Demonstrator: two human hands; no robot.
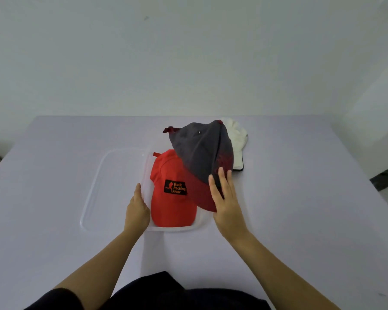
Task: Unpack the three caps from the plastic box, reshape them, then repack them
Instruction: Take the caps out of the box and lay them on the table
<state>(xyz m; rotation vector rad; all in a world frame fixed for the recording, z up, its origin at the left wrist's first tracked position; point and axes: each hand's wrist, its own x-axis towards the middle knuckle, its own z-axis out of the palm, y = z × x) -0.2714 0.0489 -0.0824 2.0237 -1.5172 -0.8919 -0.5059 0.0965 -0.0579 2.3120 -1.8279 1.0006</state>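
A clear plastic box [175,229] sits mid-table with a red cap [166,209] bearing a black patch lying inside it. A grey cap with a dark red brim [199,151] hangs tilted above the box's right side; my right hand [224,200] grips its brim. My left hand [137,209] rests against the box's left wall, fingers wrapped on it. A white cap [236,135] lies on the table behind the grey cap, mostly hidden by it.
The box's clear lid [96,189] lies flat just left of the box. The lavender table [54,175] ends at a pale wall at the back. A dark floor shows past the right edge.
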